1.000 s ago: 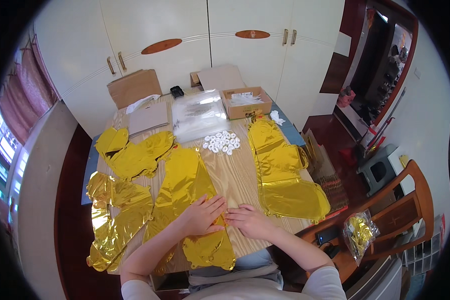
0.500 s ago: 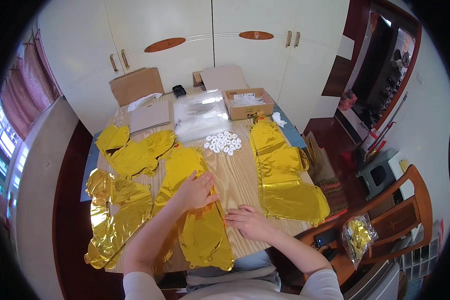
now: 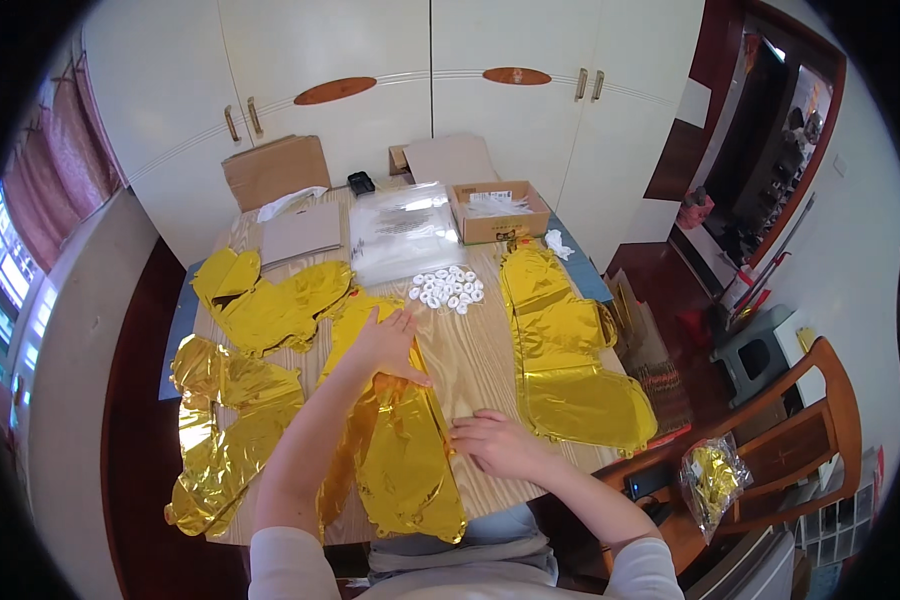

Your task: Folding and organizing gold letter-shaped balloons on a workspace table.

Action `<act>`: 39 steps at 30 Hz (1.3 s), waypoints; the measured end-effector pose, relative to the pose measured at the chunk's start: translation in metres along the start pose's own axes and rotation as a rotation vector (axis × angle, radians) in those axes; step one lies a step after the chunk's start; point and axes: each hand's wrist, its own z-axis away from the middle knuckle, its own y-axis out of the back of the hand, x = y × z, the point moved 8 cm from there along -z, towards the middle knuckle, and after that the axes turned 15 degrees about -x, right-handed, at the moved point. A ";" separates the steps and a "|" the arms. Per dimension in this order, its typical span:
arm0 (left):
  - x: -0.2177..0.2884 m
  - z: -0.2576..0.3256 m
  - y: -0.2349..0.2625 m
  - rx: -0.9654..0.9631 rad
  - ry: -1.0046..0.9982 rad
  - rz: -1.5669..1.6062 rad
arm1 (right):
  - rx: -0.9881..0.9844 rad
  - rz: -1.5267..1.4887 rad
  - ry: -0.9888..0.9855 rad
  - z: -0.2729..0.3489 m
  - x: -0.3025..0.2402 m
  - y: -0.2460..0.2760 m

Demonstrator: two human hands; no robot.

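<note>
A flat, uninflated gold foil balloon (image 3: 405,470) lies lengthwise in front of me, its near end reaching the table's front edge. My left hand (image 3: 385,348) is open on its upper part, palm down, fingers spread and pointing away from me. My right hand (image 3: 495,444) rests on the wood just right of the balloon, its fingers stretched out and their tips at the foil's right edge. Three more gold foil shapes lie around: a crumpled, shiny one (image 3: 240,430) at the near left, one (image 3: 280,305) at the far left and a larger foil balloon (image 3: 565,350) on the right.
Beyond the foil, a pile of small white rings (image 3: 446,288) lies on the wooden table (image 3: 470,365). Behind stand clear plastic bags (image 3: 400,235), a cardboard box (image 3: 500,215) and grey board (image 3: 300,237). A chair (image 3: 810,430) at right holds a bag of gold foil (image 3: 715,475).
My left hand has slid away from me along the balloon, and its fingers have spread. The foil under it has shifted slightly. My right hand has stayed almost where it was.
</note>
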 end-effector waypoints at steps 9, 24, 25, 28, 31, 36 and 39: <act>0.013 -0.001 0.002 -0.100 0.073 0.024 | -0.105 0.193 0.117 -0.022 0.007 -0.007; 0.002 -0.009 -0.003 0.001 0.101 0.063 | -0.180 0.146 0.246 0.003 -0.010 0.001; -0.001 -0.008 -0.003 0.041 0.086 0.075 | -0.179 0.142 0.247 0.002 -0.011 0.001; -0.014 0.005 0.006 0.232 0.038 0.195 | -0.175 0.066 0.238 0.005 -0.006 0.002; -0.036 0.060 0.003 0.464 -0.004 0.370 | -0.072 -0.224 0.217 0.012 0.014 0.000; -0.044 0.161 -0.064 0.288 0.070 0.291 | 0.109 -0.400 -0.023 -0.027 0.045 0.018; -0.039 0.183 -0.099 0.237 0.059 0.372 | 0.102 -0.311 -0.155 -0.071 0.050 0.021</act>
